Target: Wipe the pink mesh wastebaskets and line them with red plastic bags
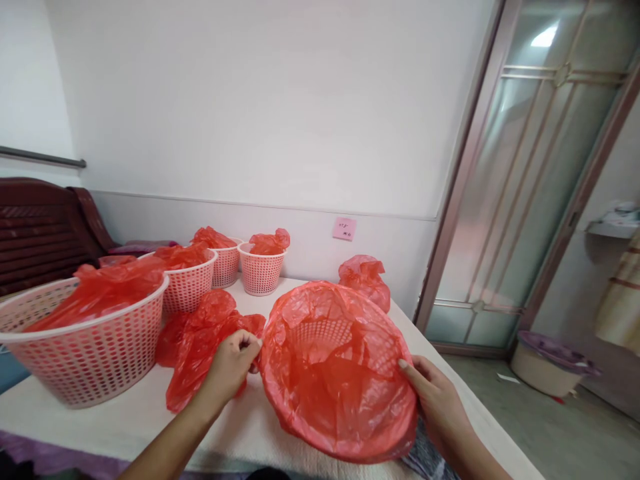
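A red plastic bag lines a perforated basket, its edge folded over the round rim. The basket tilts so its mouth faces me, and its holes show through the thin film. My left hand is closed in a pinch on the bag at the left side of the rim. On the right side, my right hand grips the bag-covered rim, thumb on top and fingers hidden underneath. Crumpled red plastic bags lie on the table just beyond my left hand.
A large pink basket with red plastic inside stands at the left. Behind it are smaller baskets, also holding red bags. Another red bag sits at the white table's back right. Dark cloth lies near my right wrist.
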Motion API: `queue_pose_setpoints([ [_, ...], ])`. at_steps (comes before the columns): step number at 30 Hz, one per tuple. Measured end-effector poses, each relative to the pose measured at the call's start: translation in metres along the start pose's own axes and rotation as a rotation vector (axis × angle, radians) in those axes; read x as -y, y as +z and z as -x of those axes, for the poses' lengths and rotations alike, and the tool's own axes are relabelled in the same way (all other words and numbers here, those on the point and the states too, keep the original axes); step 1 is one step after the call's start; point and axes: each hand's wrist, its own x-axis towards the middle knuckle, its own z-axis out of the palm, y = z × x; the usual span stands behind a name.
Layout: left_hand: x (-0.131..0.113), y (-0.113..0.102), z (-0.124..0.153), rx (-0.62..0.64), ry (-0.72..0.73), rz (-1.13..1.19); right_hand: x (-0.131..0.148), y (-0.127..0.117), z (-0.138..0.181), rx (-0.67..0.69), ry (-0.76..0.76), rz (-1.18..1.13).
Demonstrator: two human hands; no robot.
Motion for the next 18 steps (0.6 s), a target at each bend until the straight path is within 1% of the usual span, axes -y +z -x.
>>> queue_pose_setpoints([
  [2,0.005,-0.002,0.002,0.032,-0.049,0.094,0.000,-0.001,0.000,-0.003,0.009,-0.005],
  [7,0.020,-0.001,0.008,0.167,-0.186,0.389,0.004,-0.003,0.004,0.007,0.026,0.018],
  [10,0.031,0.000,0.010,0.202,-0.255,0.514,0.007,-0.003,0.008,0.029,0.022,0.030],
  [12,0.036,-0.001,0.008,0.219,-0.296,0.549,0.008,-0.003,0.010,0.040,0.027,0.020],
  [14,0.037,-0.003,0.004,0.238,-0.347,0.560,0.008,-0.004,0.010,0.032,0.030,0.020],
  [16,0.032,-0.006,-0.003,0.237,-0.373,0.563,0.007,-0.005,0.009,0.020,0.025,0.046],
  [18,0.021,-0.007,-0.013,0.220,-0.334,0.559,0.005,-0.006,0.008,0.024,0.013,0.068],
])
